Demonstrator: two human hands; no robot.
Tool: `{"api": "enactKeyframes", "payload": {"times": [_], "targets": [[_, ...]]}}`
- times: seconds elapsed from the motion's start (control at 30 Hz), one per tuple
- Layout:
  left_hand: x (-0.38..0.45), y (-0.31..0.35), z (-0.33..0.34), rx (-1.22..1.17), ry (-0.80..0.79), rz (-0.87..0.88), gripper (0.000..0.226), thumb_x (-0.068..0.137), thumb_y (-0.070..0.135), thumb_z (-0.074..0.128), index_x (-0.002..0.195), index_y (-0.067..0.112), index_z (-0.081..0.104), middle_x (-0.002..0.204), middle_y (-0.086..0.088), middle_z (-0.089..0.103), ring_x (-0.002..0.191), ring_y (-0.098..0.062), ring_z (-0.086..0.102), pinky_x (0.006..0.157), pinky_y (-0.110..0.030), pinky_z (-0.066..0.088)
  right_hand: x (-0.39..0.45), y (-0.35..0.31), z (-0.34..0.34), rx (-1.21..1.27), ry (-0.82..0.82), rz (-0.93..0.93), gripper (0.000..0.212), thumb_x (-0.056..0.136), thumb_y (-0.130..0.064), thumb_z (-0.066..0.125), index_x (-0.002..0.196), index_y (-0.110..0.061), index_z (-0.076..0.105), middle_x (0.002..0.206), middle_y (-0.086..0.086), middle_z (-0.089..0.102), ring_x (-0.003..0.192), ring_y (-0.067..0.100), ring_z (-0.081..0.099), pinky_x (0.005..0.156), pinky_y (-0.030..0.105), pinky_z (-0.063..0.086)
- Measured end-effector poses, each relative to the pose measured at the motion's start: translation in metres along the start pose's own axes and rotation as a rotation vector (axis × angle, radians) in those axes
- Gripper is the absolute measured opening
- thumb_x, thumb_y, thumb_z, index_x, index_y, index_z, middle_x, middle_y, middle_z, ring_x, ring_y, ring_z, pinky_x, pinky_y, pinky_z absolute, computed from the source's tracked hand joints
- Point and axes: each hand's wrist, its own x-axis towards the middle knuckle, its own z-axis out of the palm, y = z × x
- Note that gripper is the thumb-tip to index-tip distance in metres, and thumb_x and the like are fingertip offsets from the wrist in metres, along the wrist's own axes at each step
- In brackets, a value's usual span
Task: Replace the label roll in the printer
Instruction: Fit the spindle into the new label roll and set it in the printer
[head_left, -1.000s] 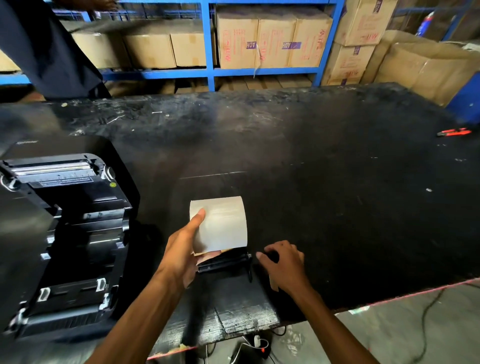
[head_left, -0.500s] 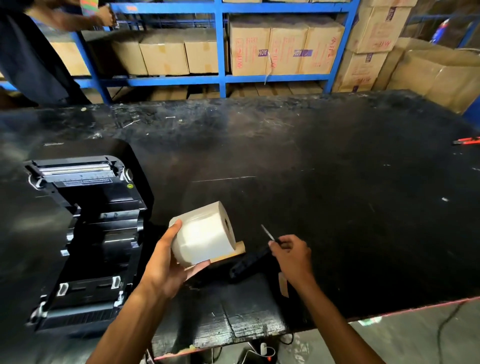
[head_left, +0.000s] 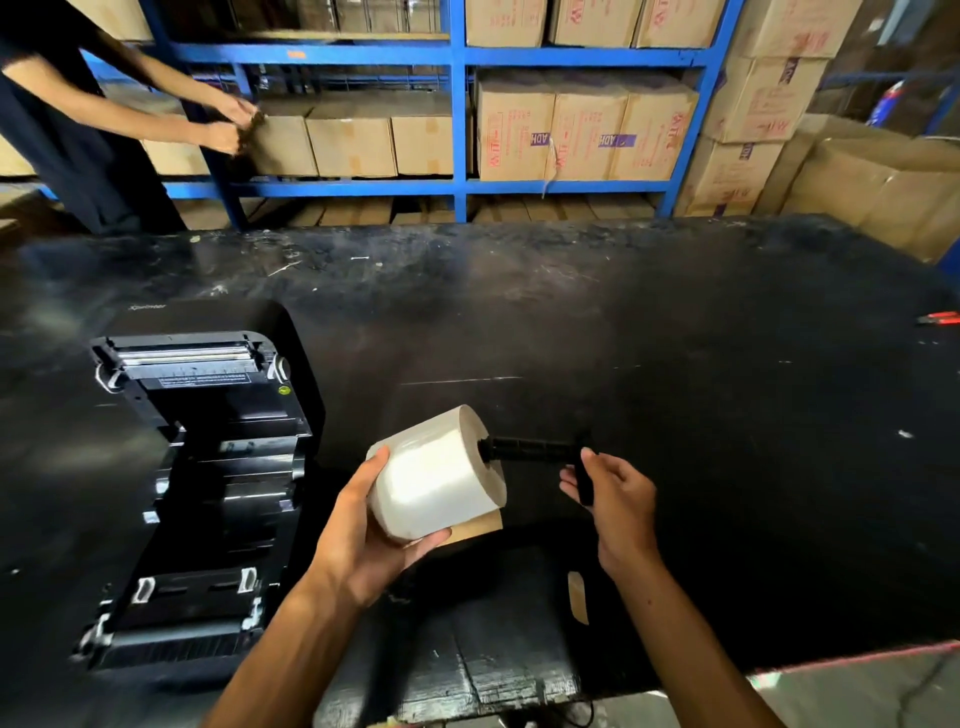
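My left hand (head_left: 358, 535) grips a white label roll (head_left: 436, 473) from below and the left, holding it above the black table (head_left: 675, 364). A tan strip of backing paper hangs under the roll. My right hand (head_left: 618, 499) holds the flat end of a black spindle (head_left: 535, 451). The spindle's other tip sits at the hole in the roll's core. The black label printer (head_left: 197, 483) stands at the left with its lid swung open, and its roll bay holds no roll.
Another person in dark clothes (head_left: 78, 130) stands at the far left, handling something at the blue shelving (head_left: 457, 119) stacked with cardboard boxes. More boxes (head_left: 883, 187) pile up at the back right. A red tool (head_left: 940, 318) lies at the table's right edge.
My left hand lifted the roll off the table and turned its core to the right. My right hand picked up the black spindle and brought its tip to the core hole.
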Motion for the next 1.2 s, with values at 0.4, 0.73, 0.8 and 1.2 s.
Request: {"api": "enactKeyframes", "payload": {"times": [0.4, 0.73, 0.8, 1.2], "targets": [[-0.005, 0.003, 0.026, 0.183, -0.008, 0.093, 0.03, 0.08, 0.042, 0.064, 0.104, 0.024, 0.064, 0.108, -0.007, 0.068, 0.105, -0.03, 0.064, 0.084, -0.053, 0.054, -0.032, -0.017, 0.011, -0.328, -0.189, -0.579, 0.035, 0.089, -0.01, 0.059, 0.118, -0.029, 0.053, 0.102, -0.018, 0.062, 0.095, -0.005, 0.064, 0.078, 0.013, 0.053], [-0.005, -0.008, 0.045, 0.375, -0.009, 0.15, 0.074, 0.056, 0.057, 0.075, 0.118, 0.019, 0.06, 0.12, -0.011, 0.066, 0.107, -0.03, 0.066, 0.072, -0.045, 0.06, -0.037, -0.013, 0.023, -0.323, -0.416, -0.281, 0.056, 0.088, -0.058, 0.034, 0.139, -0.034, 0.04, 0.14, -0.008, 0.049, 0.119, 0.002, 0.052, 0.095, 0.021, 0.049], [-0.005, -0.01, 0.049, 0.391, 0.004, 0.164, 0.078, 0.053, 0.056, 0.076, 0.118, 0.018, 0.059, 0.12, -0.011, 0.066, 0.107, -0.03, 0.065, 0.067, -0.041, 0.059, -0.04, -0.014, 0.027, -0.294, -0.479, -0.229, 0.059, 0.089, -0.059, 0.031, 0.143, -0.035, 0.032, 0.14, -0.008, 0.048, 0.118, 0.006, 0.055, 0.094, 0.024, 0.052], [0.0, -0.014, 0.066, 0.486, 0.037, 0.202, 0.047, 0.078, 0.046, 0.068, 0.112, 0.015, 0.056, 0.113, -0.008, 0.064, 0.104, -0.025, 0.065, 0.064, -0.039, 0.06, -0.035, -0.015, 0.034, -0.156, -0.439, -0.104, 0.03, 0.094, -0.042, 0.045, 0.123, -0.043, 0.05, 0.121, -0.006, 0.064, 0.102, 0.013, 0.066, 0.086, 0.031, 0.057]]}}
